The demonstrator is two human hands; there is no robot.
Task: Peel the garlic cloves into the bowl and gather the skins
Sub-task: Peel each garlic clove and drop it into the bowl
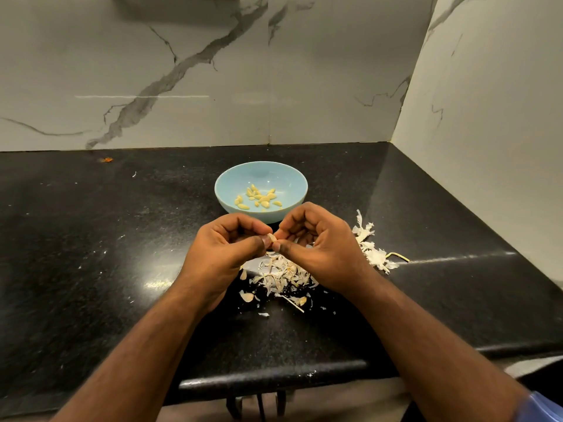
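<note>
A light blue bowl [283, 178] stands on the black counter and holds several peeled yellow cloves [259, 197]. Just in front of it my left hand [224, 248] and my right hand [323, 245] meet, fingers curled. Both pinch one small garlic clove [272, 238] between thumbs and fingertips. Below the hands lies a heap of papery skins [281, 277] with a few unpeeled cloves [247, 296] at its edge. Part of the heap is hidden under my hands.
A second clump of white skins with a stalk [373, 251] lies right of my right hand. The black counter [106, 254] carries scattered skin flecks. Marble walls close the back and right side. The counter's front edge [274, 380] runs below my forearms.
</note>
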